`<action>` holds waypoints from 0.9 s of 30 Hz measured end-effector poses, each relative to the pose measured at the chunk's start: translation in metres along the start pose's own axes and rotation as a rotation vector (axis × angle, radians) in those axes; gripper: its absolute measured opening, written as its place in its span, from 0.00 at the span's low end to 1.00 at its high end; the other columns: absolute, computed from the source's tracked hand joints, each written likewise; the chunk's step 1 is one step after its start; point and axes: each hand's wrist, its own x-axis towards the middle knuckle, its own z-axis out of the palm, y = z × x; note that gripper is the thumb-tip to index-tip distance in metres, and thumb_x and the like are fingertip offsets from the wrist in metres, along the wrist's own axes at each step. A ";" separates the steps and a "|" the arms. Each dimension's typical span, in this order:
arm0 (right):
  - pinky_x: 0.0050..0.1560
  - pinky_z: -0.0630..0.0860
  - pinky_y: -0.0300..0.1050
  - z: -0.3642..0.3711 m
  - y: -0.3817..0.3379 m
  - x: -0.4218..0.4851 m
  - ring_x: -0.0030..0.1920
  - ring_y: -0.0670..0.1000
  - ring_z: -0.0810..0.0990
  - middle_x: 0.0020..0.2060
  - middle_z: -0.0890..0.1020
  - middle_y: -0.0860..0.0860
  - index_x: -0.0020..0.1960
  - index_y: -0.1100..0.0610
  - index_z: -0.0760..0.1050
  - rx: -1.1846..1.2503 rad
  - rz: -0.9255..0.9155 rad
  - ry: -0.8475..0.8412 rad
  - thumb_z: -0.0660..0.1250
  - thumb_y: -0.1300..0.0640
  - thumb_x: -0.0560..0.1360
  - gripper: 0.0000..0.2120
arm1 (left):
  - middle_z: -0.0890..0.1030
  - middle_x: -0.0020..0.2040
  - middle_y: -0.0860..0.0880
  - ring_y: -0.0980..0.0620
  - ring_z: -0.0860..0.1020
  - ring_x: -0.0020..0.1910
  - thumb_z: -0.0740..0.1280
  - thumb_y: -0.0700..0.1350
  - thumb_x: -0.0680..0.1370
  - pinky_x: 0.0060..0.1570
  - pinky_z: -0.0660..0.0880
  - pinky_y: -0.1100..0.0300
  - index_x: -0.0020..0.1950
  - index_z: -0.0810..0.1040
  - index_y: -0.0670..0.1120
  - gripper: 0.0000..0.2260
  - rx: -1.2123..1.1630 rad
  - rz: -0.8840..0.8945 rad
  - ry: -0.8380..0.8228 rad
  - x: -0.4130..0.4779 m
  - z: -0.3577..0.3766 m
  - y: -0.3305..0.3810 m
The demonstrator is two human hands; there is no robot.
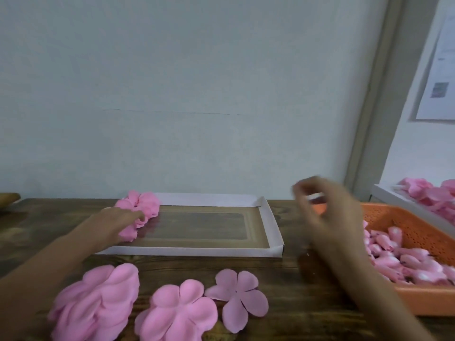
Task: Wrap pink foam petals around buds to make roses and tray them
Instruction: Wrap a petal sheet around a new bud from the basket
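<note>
Our left hand's fingers (134,215) lie mostly straight and close together. They touch the pink roses (147,205) and do not curl around them. The left hand (113,222) reaches over the near left edge of the flat cardboard tray (269,225). The roses sit bunched in the tray's left end. The rest of the tray floor is bare.

Our right hand's fingers (305,193) are bent in toward the thumb, with only a small gap. They are blurry. We see a pale streak near the tips, but we cannot tell if they hold anything. The right hand (330,215) is up in the air, between the tray and the orange basket (406,217), touching neither.

The basket sits to the right on the wooden table (307,303). It holds a heap of pink and white buds (403,259).

Near us, in front of the tray, lie the foam petals: a thick pile (98,301) on the left, a smaller pile (177,308) beside it, and one flat petal piece (238,296) with five lobes on the right.

Behind the basket stands a white box (394,196) with more pink pieces (433,195). A sheet of paper (440,70) hangs on the wall above it.
</note>
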 end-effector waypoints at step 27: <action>0.54 0.78 0.38 -0.044 0.174 0.057 0.52 0.45 0.84 0.51 0.85 0.42 0.53 0.43 0.83 -0.916 0.229 -1.177 0.65 0.52 0.80 0.09 | 0.85 0.44 0.58 0.63 0.79 0.41 0.74 0.59 0.73 0.37 0.71 0.69 0.54 0.86 0.58 0.11 -0.340 0.355 -0.146 -0.044 0.014 0.123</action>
